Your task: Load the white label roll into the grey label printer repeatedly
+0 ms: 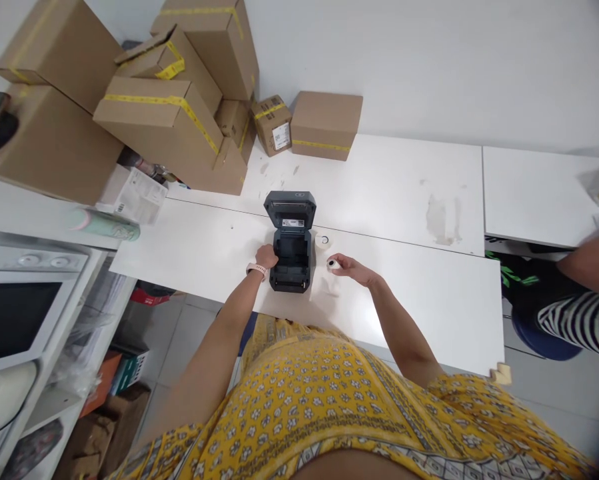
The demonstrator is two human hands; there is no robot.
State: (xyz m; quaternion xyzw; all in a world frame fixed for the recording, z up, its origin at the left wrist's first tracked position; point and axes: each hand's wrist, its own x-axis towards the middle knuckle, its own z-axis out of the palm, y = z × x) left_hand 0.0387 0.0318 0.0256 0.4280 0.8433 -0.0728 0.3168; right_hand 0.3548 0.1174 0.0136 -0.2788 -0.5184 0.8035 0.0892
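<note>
A dark grey label printer [290, 279] stands on the white table with its lid [290, 207] tilted up and its inner bay exposed. My left hand [266, 257] is closed on the printer's left edge; the fingertips are partly hidden. Just right of the printer, my right hand [346, 267] grips a small white label roll [333, 265] with a dark core, pinched between thumb and fingers. Another white roll [323, 242] rests on the table beside the printer, behind my right hand.
Cardboard boxes [149, 107] with yellow tape are stacked at the back left. Two smaller ones, including a brown carton [324, 123], stand against the wall. A pale green bottle [104, 225] lies at the left, above a microwave [24, 300]. Another person's arm [592, 257] shows far right.
</note>
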